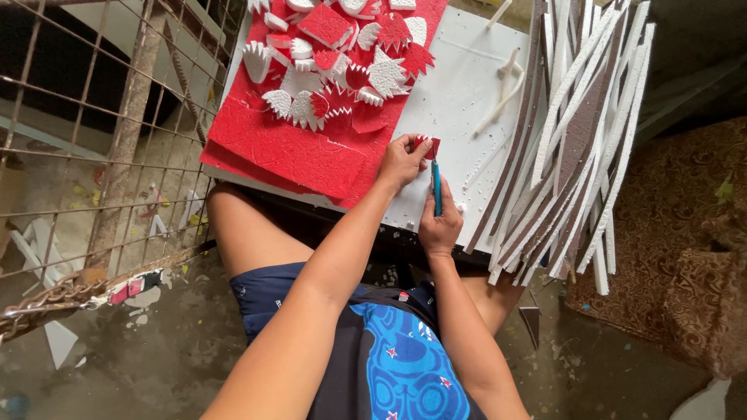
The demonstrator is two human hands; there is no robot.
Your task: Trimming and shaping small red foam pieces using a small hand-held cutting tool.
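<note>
Red foam, a small jagged-edged piece [426, 145], is pinched between the thumb and fingertips of the left hand [401, 161] and held just above the white foam board [451, 101] that covers the worktop. Against the piece's lower edge comes the tip of a slim teal-handled craft knife [436, 187], which the right hand [440, 225] grips with its fingers curled tight round the handle. Both hands rest near the board's front edge. To the left lies a large red foam sheet [288, 148], and on its far part sits a heap of red and white cut foam shapes with toothed edges [334, 62]. To the right, a fanned stack of long white and brown foam strips [576, 140] overhangs the board's edge. A rusty wire mesh fence [93, 140] stands further left.
</note>
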